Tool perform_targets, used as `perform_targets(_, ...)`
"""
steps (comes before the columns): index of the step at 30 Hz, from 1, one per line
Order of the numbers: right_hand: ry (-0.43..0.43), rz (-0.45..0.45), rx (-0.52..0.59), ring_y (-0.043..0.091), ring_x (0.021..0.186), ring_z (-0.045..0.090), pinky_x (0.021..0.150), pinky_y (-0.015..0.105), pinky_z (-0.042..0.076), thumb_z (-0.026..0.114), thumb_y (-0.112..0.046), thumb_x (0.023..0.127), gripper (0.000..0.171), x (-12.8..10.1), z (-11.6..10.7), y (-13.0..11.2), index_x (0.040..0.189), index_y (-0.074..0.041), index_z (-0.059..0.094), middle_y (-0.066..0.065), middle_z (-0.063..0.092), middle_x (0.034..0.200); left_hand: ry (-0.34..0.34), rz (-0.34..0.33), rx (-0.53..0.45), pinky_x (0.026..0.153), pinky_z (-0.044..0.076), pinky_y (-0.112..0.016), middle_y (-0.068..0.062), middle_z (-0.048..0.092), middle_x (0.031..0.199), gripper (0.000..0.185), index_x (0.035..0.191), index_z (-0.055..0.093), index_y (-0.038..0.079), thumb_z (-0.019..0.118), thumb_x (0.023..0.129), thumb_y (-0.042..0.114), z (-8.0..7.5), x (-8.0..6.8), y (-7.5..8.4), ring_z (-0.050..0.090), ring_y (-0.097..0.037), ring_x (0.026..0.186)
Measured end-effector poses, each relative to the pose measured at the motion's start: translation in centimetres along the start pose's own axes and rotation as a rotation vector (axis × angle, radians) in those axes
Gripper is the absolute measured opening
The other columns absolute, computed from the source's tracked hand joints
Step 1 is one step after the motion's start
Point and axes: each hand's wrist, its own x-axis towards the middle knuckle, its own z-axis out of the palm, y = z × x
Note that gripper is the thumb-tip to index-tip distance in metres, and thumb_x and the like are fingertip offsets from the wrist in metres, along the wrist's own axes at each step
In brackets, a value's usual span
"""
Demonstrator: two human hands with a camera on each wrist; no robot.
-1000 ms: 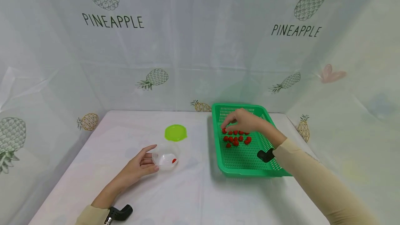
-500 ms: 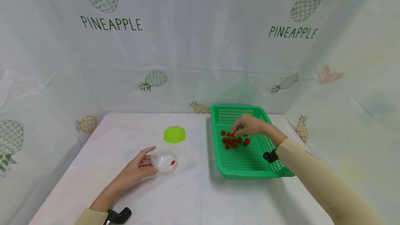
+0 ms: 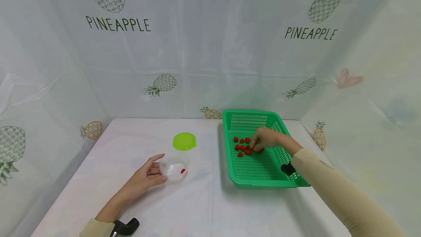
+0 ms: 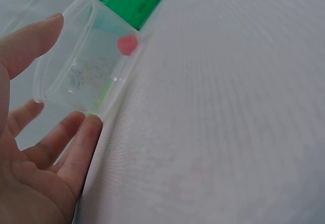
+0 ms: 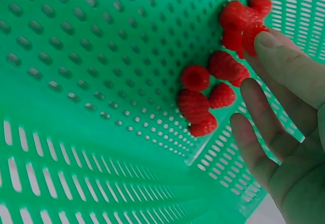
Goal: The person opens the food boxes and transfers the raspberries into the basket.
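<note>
My left hand [image 3: 143, 178] holds a clear plastic tub [image 3: 171, 170] at its left side, fingers and thumb curved about the wall. One red raspberry [image 4: 127, 44] lies inside at the tub's far corner in the left wrist view. Over the green basket [image 3: 263, 183], my right hand [image 3: 265, 137] reaches down among several loose raspberries [image 3: 242, 148]. Between thumb and index finger it pinches a raspberry [image 5: 251, 40], as the right wrist view shows; the other fingers are spread. Part of the pile is hidden behind the right hand in the head view.
A lime-green lid [image 3: 184, 141] lies flat on the white-covered table [image 3: 197, 207], behind the tub. The basket's raised slotted walls surround the berries. A white pineapple-print sheet [image 3: 210, 46] hangs at the back and both sides.
My right hand has moved right and nearer within the basket, from the far-left berries to the right part of the pile. The left hand and tub have stayed in place.
</note>
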Motion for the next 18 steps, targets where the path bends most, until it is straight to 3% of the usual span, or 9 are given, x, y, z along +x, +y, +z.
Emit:
perform_targets(12, -0.008, 0.033, -0.053, 0.018, 0.097, 0.075, 0.081, 0.035, 0.063, 0.083, -0.002, 0.09, 0.014, 0.4, 1.3, 1.2, 0.1, -0.012, 0.084, -0.001, 0.08, 0.102, 0.007, -0.002, 0.005, 0.094, 0.054, -0.025, -0.017, 0.049, 0.148, 0.087, 0.164, 0.035, 0.028, 0.085, 0.093, 0.029, 0.1, 0.3, -0.2, 0.058, -0.027, 0.125)
perform_targets(18, -0.011, 0.003, -0.051, 0.017, 0.094, 0.075, 0.081, 0.034, 0.062, 0.084, -0.001, 0.088, 0.013, 0.5, 1.4, 1.3, 0.097, -0.01, 0.084, 0.0, 0.08, 0.1, 0.01, -0.007, 0.003, 0.094, 0.054, -0.024, -0.016, 0.05, 0.147, 0.086, 0.163, 0.036, 0.03, 0.085, 0.093, 0.028, 0.0, 0.2, -0.3, 0.059, -0.027, 0.125)
